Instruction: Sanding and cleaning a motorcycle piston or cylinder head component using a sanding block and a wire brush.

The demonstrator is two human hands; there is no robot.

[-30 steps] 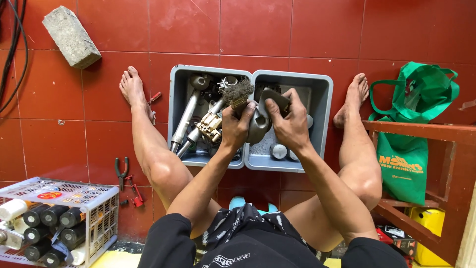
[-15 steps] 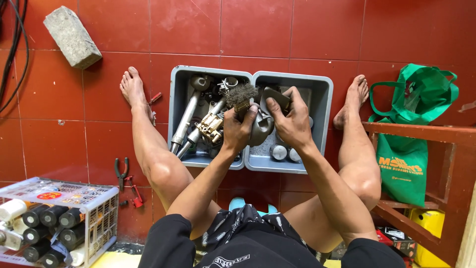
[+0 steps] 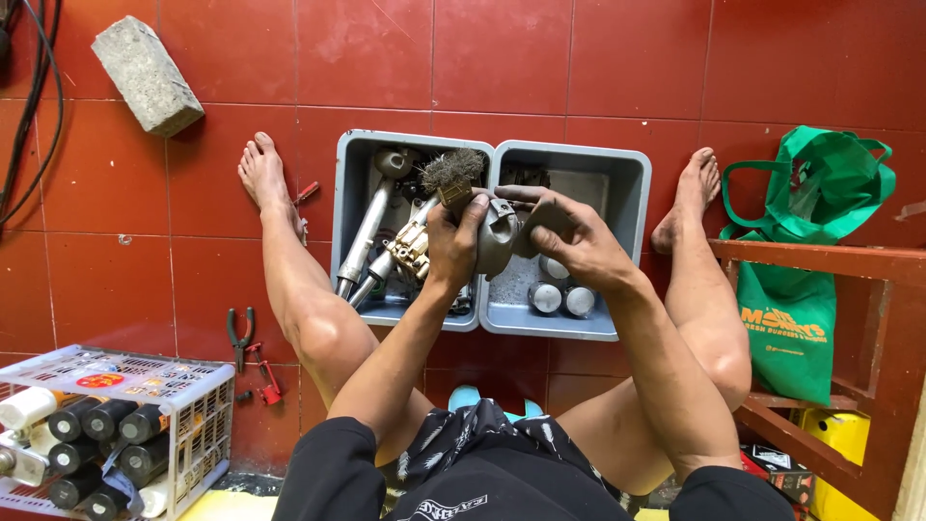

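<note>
I sit on the red tile floor with two grey plastic bins between my legs. My left hand (image 3: 451, 246) grips a wire brush (image 3: 451, 172) with its bristled head up, over the seam between the bins. My right hand (image 3: 579, 241) holds a grey metal part (image 3: 497, 239) against the brush hand. The left bin (image 3: 343, 193) holds long metal tubes (image 3: 369, 227) and a brass-coloured fitting (image 3: 409, 247). The right bin (image 3: 639, 193) has small round metal pieces (image 3: 561, 299) on its bottom.
A concrete block (image 3: 147, 75) lies at the far left, with black cables (image 3: 29, 106) beside it. Pliers (image 3: 239, 334) and a red tool (image 3: 269, 382) lie by my left leg. A white wire crate (image 3: 193, 386) of dark canisters stands near left. A green bag (image 3: 808, 289) hangs on a red wooden frame (image 3: 849, 262) at right.
The brush head has shifted a little up and to the left. My right hand has turned the metal part slightly and sits a bit lower. Both hands stay over the bins.
</note>
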